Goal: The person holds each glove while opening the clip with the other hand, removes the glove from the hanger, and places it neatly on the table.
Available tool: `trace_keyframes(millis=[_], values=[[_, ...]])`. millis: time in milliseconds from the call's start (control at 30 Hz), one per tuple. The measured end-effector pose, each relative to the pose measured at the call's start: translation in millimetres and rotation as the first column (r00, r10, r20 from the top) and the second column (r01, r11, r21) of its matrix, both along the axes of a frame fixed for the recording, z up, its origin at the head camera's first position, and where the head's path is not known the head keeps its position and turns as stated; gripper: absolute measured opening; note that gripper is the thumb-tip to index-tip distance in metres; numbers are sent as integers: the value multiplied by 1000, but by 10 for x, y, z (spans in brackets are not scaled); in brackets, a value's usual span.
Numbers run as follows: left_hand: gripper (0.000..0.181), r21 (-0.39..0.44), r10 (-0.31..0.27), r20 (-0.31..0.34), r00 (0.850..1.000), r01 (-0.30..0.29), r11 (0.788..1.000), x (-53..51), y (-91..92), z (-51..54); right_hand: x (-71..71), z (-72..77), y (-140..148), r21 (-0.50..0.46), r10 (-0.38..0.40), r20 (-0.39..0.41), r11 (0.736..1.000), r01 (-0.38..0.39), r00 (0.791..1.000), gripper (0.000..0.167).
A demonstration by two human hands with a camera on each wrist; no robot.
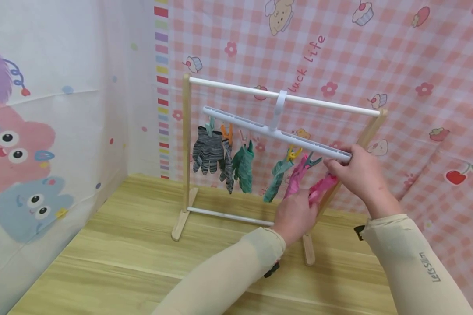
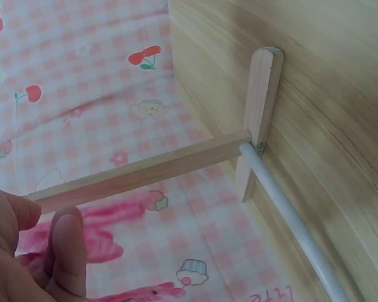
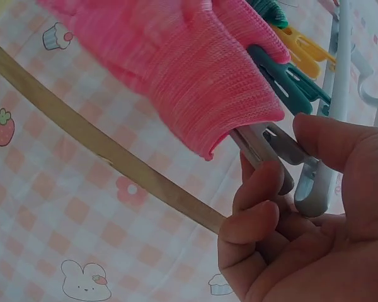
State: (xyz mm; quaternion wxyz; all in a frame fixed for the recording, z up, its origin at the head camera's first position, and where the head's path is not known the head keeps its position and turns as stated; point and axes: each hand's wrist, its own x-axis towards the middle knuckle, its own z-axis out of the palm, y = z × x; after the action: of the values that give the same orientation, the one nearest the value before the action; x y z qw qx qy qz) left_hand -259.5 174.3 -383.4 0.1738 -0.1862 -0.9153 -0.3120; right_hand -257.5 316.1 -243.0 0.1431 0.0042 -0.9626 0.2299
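One pink knitted glove (image 3: 195, 75), above the bench (image 1: 142, 262), toward its back edge, at the right end of a white slotted plastic bar (image 1: 240, 121). At its cuff, a grey plastic clip (image 3: 258, 148), pinched in the right hand (image 1: 362, 173). With the left hand (image 1: 297, 214), near the glove's far end: cannot tell whether gripping. Likely light, soft, stretchy, not fragile or slippery; best taken by the cuff beside the stiffer clip.

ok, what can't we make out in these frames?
Left hand: grip unclear; head, its back hides fingertips; left wrist, left edge crops it.
Gray clothespin: tips unseen; right wrist, cuff of pink glove covers them.
That glove's fingertips: right wrist, top edge crops; head, left hand covers.
Blurred pink glove: left wrist, smeared; which one, unclear.
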Motion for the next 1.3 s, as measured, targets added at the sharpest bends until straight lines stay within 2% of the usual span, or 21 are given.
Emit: trace_keyframes(millis=[133,267,433,567,633,767,933,1100,1300], values=[[21,-20,18,-52,999,-19,1000,-8,-13,13,10,-22,11,-30,1,-3,1000,-1,1000,64],[25,-75,28,-112,993,-37,996,-15,-31,35,26,-44,29,-76,-13,-8,997,12,1000,63],[29,-119,1,-71,997,-9,993,6,-64,50,51,-71,51,-159,-40,-16,987,37,999,69],[27,-104,-33,-24,999,30,994,28,-77,36,65,-125,38,-144,-87,-60,987,77,994,72],[27,-104,-48,-39,998,43,994,37,-79,28,69,-153,12,-122,-113,-92,987,101,989,70],[28,-108,-66,-99,993,55,993,57,-87,20,66,-178,-58,-95,-154,-125,985,143,980,57],[25,-107,-75,-159,985,58,993,68,-102,15,73,-175,-116,-98,-164,-95,983,155,982,43],[23,-115,-76,-179,981,56,992,74,-112,11,94,-169,-149,-106,-168,-77,982,159,983,42],[24,-106,-80,-160,984,63,992,76,-115,9,98,-157,-180,-129,-146,-81,982,135,986,43]])
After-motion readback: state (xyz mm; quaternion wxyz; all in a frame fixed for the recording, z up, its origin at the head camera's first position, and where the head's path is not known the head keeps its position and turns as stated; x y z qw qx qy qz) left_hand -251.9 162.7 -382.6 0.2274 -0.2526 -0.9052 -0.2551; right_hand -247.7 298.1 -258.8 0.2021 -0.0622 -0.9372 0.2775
